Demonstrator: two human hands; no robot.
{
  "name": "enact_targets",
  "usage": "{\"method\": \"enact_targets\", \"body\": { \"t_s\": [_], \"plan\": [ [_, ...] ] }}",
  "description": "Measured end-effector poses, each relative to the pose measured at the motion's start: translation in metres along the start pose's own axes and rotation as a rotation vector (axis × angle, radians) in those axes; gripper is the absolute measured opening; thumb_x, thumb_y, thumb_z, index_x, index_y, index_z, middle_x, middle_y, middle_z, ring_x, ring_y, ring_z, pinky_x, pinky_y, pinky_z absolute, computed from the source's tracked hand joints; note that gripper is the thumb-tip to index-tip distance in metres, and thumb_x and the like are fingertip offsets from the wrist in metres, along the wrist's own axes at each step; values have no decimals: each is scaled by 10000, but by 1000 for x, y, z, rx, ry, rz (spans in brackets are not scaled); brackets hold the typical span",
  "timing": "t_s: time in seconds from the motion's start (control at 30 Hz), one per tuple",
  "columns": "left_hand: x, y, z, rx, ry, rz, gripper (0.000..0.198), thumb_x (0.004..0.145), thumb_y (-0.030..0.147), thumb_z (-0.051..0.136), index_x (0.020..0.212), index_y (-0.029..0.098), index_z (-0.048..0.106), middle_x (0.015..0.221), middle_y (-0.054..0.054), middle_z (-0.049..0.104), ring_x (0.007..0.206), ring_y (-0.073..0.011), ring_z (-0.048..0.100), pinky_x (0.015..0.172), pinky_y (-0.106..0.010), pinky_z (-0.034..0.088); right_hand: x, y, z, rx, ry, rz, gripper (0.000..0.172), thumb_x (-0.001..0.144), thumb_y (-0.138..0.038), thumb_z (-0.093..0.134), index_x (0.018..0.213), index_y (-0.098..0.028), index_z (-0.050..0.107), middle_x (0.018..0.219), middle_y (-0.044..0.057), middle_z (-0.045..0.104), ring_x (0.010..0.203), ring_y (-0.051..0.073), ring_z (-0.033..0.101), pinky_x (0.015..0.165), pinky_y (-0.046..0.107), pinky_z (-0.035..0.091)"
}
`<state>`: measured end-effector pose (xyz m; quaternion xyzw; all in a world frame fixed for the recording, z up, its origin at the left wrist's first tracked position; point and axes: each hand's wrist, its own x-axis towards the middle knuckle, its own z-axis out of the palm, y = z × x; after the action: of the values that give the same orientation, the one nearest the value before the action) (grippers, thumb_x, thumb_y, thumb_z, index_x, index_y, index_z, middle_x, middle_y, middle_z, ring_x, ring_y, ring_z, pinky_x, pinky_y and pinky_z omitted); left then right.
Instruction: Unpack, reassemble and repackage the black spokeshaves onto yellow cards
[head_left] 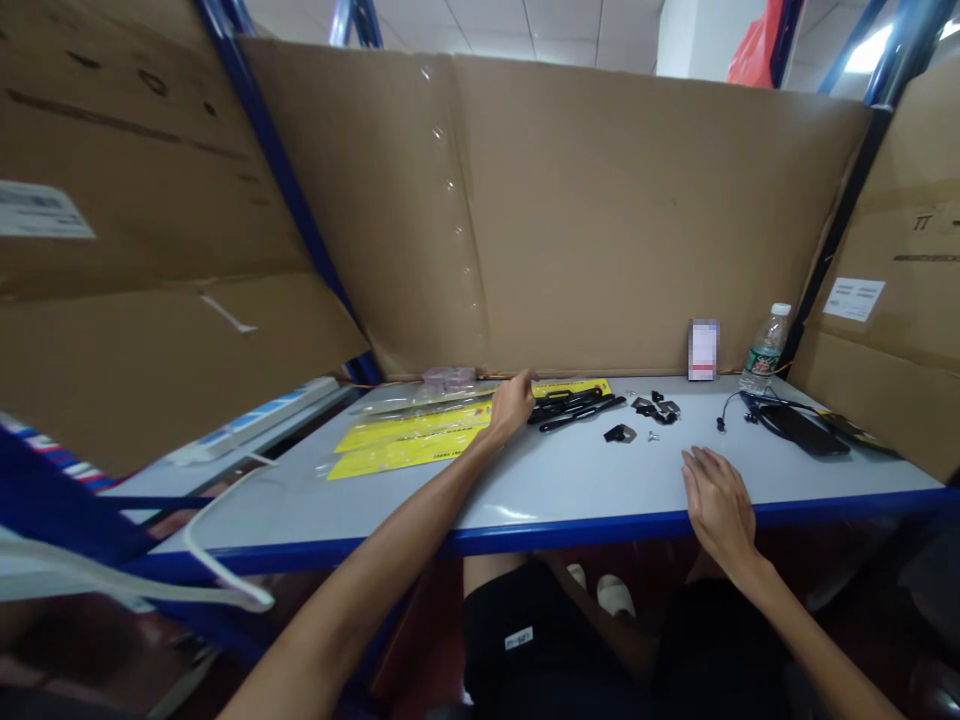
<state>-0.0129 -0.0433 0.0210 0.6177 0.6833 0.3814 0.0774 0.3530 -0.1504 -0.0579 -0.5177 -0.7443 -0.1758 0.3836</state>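
My left hand (514, 403) reaches across the table to the left end of a pile of long black handles (566, 405). Its fingers are curled, and what they grip, if anything, is hidden behind the hand. Yellow cards in clear plastic sleeves (412, 447) lie just left of it. My right hand (720, 503) rests at the table's front edge, holding nothing, with its fingers loosely stretched forward. Beyond it lie small black parts with metal blades (658, 408), another such blade part (620, 433) and a few tiny screws (653, 436).
A phone (703, 350) leans on the cardboard back wall (570, 220). A water bottle (765, 350) stands in the right corner, near a black device with cable (806, 428). At left, a white power strip (255, 420) lies beside the table (570, 490).
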Motion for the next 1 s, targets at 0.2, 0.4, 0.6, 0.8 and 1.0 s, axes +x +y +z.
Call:
{"method": "enact_targets", "body": {
  "t_s": [0.2,0.4,0.6,0.8,1.0],
  "plan": [
    [-5,18,2,-422,-177,36,451,1049,437,507,1403,160,547,1351,-149,631,1157,-263,662,982,-486,561,0,-1,-2,-6,-9,3,441,1052,-298,379,1293,-123,704,1306,153,716,1277,321,577,1100,493,448],
    [-16,35,-15,-885,-462,112,631,1057,470,164,1489,138,483,1538,-167,533,1420,-272,518,1088,-478,508,0,-2,-3,0,-9,6,455,1057,-306,369,1304,-110,697,1310,166,711,1284,318,573,1114,487,440],
    [-21,41,-16,-1192,-682,54,752,1013,596,195,1467,72,486,1593,-203,451,1497,-299,414,1175,-481,408,0,-2,-4,-9,1,-8,447,1065,-299,365,1293,-111,701,1304,159,716,1284,317,581,1106,494,452],
    [-19,37,-8,-1436,-881,-6,795,1016,605,238,1439,-13,506,1586,-264,425,1517,-364,358,1235,-528,292,1,-1,-5,-16,2,-29,445,1063,-286,370,1290,-88,697,1296,165,719,1272,326,591,1095,501,466],
    [-19,32,-5,-1573,-1019,-45,857,1028,631,222,1423,-77,500,1538,-322,452,1485,-410,397,1236,-572,251,1,-1,-5,-17,7,-27,449,1066,-291,378,1291,-69,697,1295,172,719,1267,332,591,1095,506,466]
  ]
}}
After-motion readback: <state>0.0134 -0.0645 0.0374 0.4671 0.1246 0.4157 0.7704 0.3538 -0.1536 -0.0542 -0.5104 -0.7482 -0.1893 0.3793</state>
